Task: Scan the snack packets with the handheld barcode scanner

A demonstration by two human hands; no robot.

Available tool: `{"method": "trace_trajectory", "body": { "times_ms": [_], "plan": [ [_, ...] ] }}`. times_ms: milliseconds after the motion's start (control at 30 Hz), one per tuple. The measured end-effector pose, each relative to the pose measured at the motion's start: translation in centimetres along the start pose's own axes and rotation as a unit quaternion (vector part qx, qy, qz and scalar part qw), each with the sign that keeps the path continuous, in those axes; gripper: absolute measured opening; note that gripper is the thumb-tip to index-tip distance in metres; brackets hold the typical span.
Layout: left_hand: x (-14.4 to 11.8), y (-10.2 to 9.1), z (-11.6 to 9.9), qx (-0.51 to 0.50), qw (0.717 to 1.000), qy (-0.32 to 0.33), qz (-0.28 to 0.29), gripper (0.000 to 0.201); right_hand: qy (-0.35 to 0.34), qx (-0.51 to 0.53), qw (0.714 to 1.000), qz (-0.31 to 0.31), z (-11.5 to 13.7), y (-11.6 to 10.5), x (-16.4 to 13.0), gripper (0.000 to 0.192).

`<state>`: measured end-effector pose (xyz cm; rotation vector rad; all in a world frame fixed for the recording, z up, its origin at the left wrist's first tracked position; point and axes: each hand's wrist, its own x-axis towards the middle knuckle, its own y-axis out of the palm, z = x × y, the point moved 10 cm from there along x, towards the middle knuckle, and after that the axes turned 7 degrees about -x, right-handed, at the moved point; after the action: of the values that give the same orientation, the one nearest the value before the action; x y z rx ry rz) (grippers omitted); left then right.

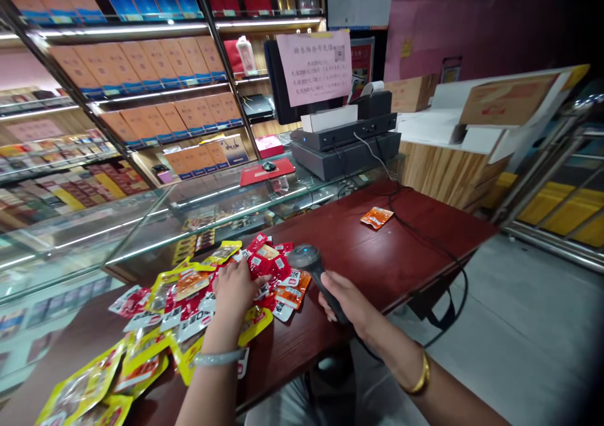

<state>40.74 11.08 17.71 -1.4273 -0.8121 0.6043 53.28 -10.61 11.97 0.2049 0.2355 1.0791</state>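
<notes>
My right hand [343, 299] grips the handle of a dark barcode scanner [309, 260], whose head points down at a pile of snack packets [189, 300] on the dark red wooden counter [377, 256]. The packets are red, orange and yellow. My left hand [234, 289] rests on the red packets [267, 262] in the middle of the pile, fingers spread over them. A single orange packet [376, 217] lies apart, farther right on the counter. The scanner's black cable [438, 256] runs across the counter and hangs over its right edge.
A glass display case [141, 224] borders the counter on the left, with shelves of boxed goods [155, 61] behind. A cash register with a printer [349, 140] and a screen with a pink notice [315, 67] stand at the back. Cardboard [504, 102] lies on a wooden counter at right.
</notes>
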Motion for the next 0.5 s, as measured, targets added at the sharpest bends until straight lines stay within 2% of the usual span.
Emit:
{"method": "trace_trajectory", "body": {
  "times_ms": [167, 300, 400, 500],
  "plan": [
    [-0.6, -0.9, -0.1, -0.015, 0.998, 0.009, -0.055, 0.052, 0.006, -0.004, 1.0, 0.02, -1.0, 2.0, 0.3, 0.058],
    [-1.7, -2.1, -1.2, -0.029, 0.993, 0.037, -0.107, 0.05, -0.002, 0.004, 1.0, 0.018, -0.5, 2.4, -0.3, 0.059],
    [-2.2, -2.7, -1.6, -0.035, 0.993, 0.035, -0.107, 0.054, -0.012, 0.009, 1.0, 0.006, 0.3, 1.9, -1.2, 0.058],
    [-1.9, -3.2, -1.9, -0.069, 0.993, 0.025, -0.097, 0.05, -0.017, 0.014, 1.0, -0.002, 0.8, 1.2, -2.0, 0.057]
  ]
}}
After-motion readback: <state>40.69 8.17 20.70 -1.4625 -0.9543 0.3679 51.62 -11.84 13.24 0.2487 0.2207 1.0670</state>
